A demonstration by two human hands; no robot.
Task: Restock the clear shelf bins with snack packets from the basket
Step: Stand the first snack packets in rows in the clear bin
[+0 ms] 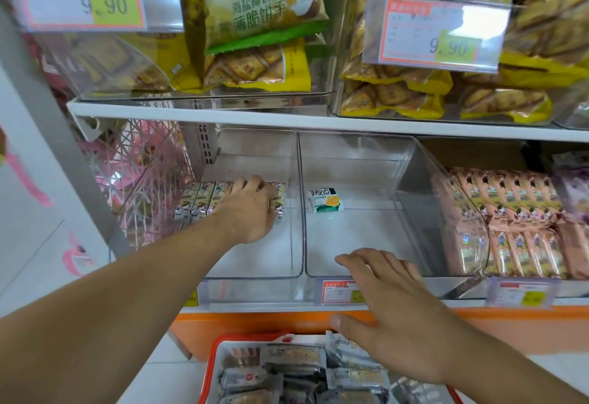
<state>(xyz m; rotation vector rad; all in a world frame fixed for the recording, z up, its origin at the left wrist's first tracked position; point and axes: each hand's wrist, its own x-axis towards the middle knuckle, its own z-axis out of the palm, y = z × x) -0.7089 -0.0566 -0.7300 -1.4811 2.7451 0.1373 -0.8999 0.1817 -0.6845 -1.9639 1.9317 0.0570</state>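
Below the left bin (pixel 255 276), the basket (pixel 213 368) waits; right hand (pixel 392 308) hovers open, left hand (pixel 251 209) presses the packet row (pixel 199 201), which could topple.

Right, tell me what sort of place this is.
Most likely a snack shop aisle: price tags reading 9.90 clipped to clear bins of packets on white shelves, and a red basket of stock below.
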